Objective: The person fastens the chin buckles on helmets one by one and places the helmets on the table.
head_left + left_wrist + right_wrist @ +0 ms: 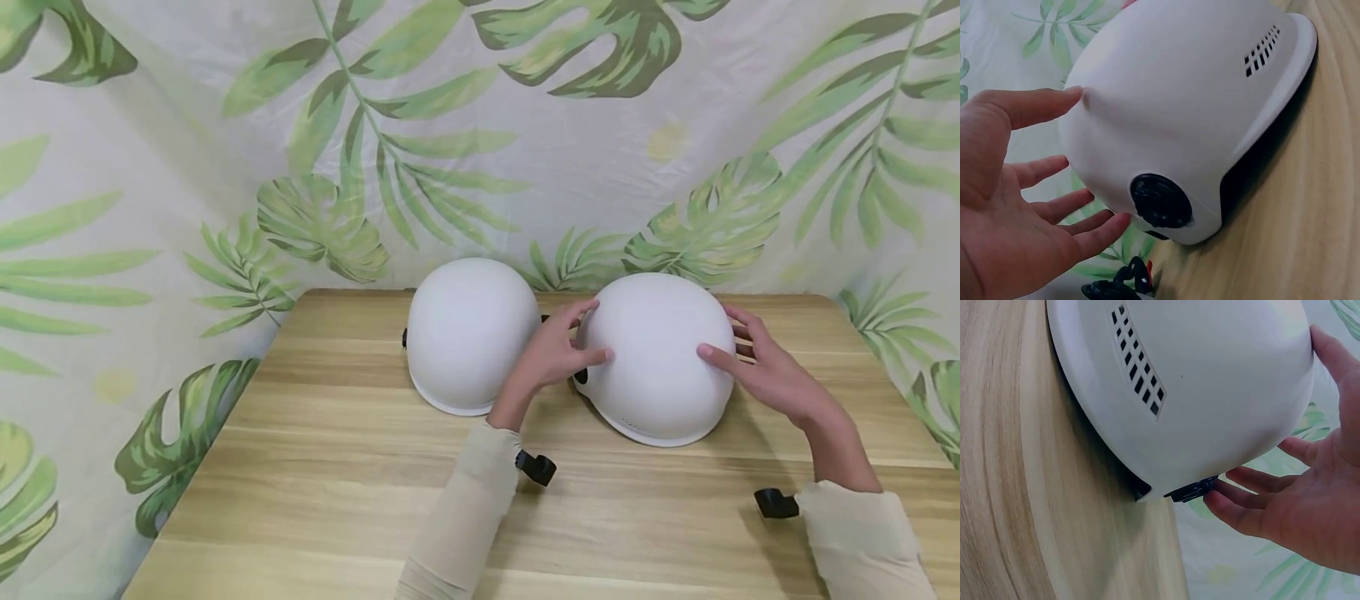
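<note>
Two white helmets with smooth domed shells sit side by side at the back of the wooden table (pixel 337 467). Both hands are at the right helmet (pixel 652 367), one on each side. On its left side, the thumb tip of my left hand (pixel 555 350) touches the shell, while the spread fingers reach toward a round black side knob (pixel 1161 200). My right hand (pixel 772 371) touches the opposite side with its thumb, its fingertips close to a black side piece (pixel 1194 489). Vent slots (pixel 1137 359) show above the brim. The left helmet (pixel 472 333) stands beside my left wrist.
A leaf-printed cloth (pixel 585 167) hangs behind the table and down its sides. Black wrist cameras (pixel 536 468) stick out from the cuffs of both beige sleeves (pixel 457 517). The left helmet stands close to the right one.
</note>
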Demonstrator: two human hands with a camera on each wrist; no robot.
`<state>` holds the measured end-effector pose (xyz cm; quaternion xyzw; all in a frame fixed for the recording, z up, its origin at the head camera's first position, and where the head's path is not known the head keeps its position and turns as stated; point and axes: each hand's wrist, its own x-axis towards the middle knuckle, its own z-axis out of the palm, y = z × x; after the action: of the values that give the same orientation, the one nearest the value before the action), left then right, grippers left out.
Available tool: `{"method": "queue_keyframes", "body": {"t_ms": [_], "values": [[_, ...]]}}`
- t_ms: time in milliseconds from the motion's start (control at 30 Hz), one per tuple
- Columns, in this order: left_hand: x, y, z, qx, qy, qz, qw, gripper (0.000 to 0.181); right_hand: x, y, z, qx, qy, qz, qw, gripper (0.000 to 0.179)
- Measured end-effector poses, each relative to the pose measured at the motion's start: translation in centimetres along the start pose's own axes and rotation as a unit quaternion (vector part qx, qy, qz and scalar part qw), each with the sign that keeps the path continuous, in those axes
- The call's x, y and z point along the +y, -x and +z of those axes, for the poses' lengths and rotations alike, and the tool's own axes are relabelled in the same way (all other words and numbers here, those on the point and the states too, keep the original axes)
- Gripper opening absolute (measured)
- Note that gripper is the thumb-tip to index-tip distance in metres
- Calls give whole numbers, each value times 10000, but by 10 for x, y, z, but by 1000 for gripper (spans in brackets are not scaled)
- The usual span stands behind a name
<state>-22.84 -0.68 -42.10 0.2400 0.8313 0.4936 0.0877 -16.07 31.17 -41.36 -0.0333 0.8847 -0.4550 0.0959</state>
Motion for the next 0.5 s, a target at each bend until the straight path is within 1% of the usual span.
{"method": "queue_keyframes", "body": {"t_ms": [200,433,500], "values": [[-5,2,2,-7,32,-219,9998,83,0,0,-1,137,57,-12,9999,94],[-8,4,6,93,-232,-208,9995,81,-2,0,0,344,224,22,9992,95],[-8,4,7,152,-218,-201,9994,80,-3,0,1,420,273,54,9987,96]]}}
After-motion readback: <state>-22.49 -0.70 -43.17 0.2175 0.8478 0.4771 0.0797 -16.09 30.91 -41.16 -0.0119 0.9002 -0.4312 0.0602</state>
